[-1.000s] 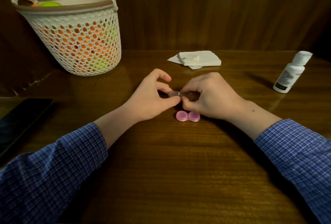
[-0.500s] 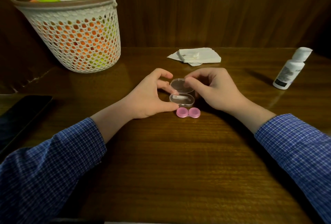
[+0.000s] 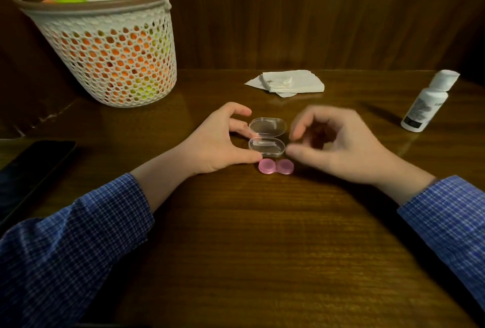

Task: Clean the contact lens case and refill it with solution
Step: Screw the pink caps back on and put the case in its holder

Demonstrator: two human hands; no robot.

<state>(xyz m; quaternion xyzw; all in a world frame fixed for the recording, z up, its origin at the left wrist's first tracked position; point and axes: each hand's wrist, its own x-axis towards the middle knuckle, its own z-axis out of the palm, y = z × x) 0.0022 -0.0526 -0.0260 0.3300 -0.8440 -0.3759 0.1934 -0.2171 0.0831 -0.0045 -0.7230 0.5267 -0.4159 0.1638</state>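
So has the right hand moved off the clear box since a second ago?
Yes. The right hand has drawn back rightward from the clear box, which now lies open just behind the pink lens case; its fingers hold nothing.

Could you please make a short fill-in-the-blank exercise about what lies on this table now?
1. The lid of the clear plastic box is ____.
2. The colour of the lens case is ____.
3. The left hand steadies the box, which lies on the ____.
4. The solution bottle stands on the person's ____ side.

Missing words: open; pink; table; right
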